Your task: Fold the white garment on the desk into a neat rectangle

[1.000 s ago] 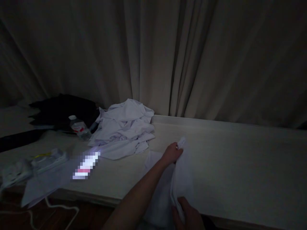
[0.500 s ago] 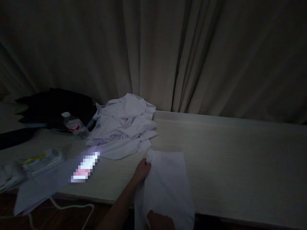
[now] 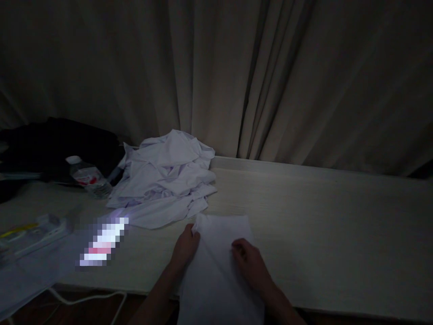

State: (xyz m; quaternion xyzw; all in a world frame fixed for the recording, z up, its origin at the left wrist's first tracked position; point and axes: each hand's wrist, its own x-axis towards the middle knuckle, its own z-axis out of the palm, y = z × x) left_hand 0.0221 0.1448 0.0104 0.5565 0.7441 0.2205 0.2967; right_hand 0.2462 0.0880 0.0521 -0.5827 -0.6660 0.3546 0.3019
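Note:
A white piece of cloth (image 3: 219, 280), folded into a long panel, lies over the table's front edge and runs down out of the picture. My left hand (image 3: 186, 243) is closed on its left border, close to the far left corner, where the fabric bunches a little. Over the right part of the cloth is my right hand (image 3: 250, 264), its fingers curled and the tips together. Whether those fingertips pinch anything is too dark to tell. Beyond the left hand sits a crumpled heap of white cloth (image 3: 165, 171).
The pale table (image 3: 321, 234) extends to the right, with a curtain (image 3: 216, 81) behind. At left are a plastic bottle (image 3: 89, 178), dark cloth (image 3: 64, 144), a bright blurred-out screen (image 3: 104, 241), a white power strip (image 3: 40, 234) and sheets (image 3: 30, 275). A white cable (image 3: 84, 297) hangs at the front edge.
My right hand has moved up from the near end of the cloth to its upper right part. The left hand still holds the left border. The view has shifted slightly right.

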